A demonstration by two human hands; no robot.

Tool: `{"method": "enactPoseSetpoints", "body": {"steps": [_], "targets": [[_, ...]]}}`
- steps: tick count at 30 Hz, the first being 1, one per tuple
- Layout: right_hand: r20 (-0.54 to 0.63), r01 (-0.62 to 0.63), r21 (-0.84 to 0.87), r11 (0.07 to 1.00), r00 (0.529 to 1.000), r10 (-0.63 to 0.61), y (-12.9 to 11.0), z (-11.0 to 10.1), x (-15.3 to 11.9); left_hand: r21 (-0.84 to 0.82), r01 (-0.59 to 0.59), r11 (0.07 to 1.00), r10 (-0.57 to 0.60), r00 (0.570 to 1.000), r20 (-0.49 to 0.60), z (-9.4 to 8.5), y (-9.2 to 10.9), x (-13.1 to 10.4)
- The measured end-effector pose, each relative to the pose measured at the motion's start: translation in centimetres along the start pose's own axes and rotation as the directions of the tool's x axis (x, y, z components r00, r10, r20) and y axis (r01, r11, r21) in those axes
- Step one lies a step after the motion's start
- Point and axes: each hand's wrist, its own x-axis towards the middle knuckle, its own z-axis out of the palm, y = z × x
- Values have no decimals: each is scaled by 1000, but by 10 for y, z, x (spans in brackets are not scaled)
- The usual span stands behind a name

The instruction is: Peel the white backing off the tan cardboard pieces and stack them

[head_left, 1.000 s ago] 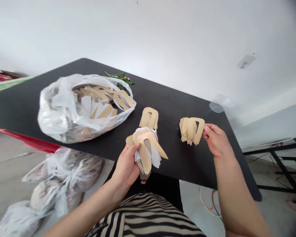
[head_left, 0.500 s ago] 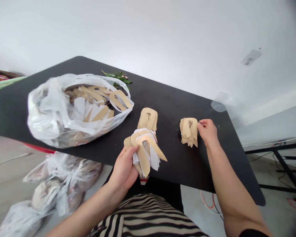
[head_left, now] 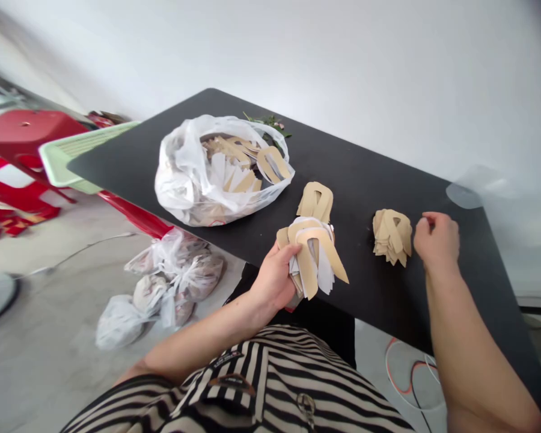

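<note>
My left hand (head_left: 277, 276) grips a fanned bundle of U-shaped paper cutouts (head_left: 309, 264), tan on one face and white on the other, thumb on top. Just beyond the bundle, a stack of tan cutouts (head_left: 316, 201) lies on the black table (head_left: 356, 171). Farther right sits another pile of tan cutouts (head_left: 392, 236), its lower ends spread unevenly. Beside that pile, a little to its right, is my right hand (head_left: 438, 240) with curled fingers; no cutout shows in it. More cutouts (head_left: 234, 162) fill an open white plastic bag (head_left: 184, 186) on the table's left part.
Green leaves (head_left: 275, 125) lie behind the bag. A clear plastic piece (head_left: 464, 186) is at the right back edge. Tied plastic bags (head_left: 175, 270) rest on the floor at left. Beyond are a green basket (head_left: 56, 162) and red stool (head_left: 31, 132); cables (head_left: 406, 385) hang below.
The view has swung left, showing the stool and basket. My right hand has moved off the right-hand pile, which it was touching. My left hand still holds the bundle.
</note>
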Motion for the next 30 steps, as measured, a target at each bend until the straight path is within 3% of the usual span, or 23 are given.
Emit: {"method": "enactPoseSetpoints", "body": {"steps": [3, 5, 7, 10, 16, 23, 30], "targets": [[-51, 143, 29, 989, 989, -141, -52, -22, -27, 8, -11, 1000, 11, 1000, 7, 0, 2, -4], [46, 236, 100, 967, 969, -242, -97, -37, -52, 19, -10, 1000, 10, 1000, 9, 1, 3, -7], [219, 311, 211, 927, 909, -354, -139, -44, -74, 20, -11, 1000, 11, 1000, 20, 2, 2, -10], [416, 277, 331, 902, 815, -403, -177, -38, -92, 9, -8, 1000, 8, 999, 43, 1, 2, -13], [638, 74, 361, 930, 708, -303, -186, -12, -89, 16, 3, 1000, -4, 998, 60, -8, 6, -20], [724, -142, 455, 879, 634, -273, -192, -2, -83, -37, 33, 999, -32, 999, 31, -15, 11, -19], [804, -379, 470, 797, 555, -211, -181, 2, -68, -67, 57, 996, -57, 998, -1, -15, 16, -16]]}}
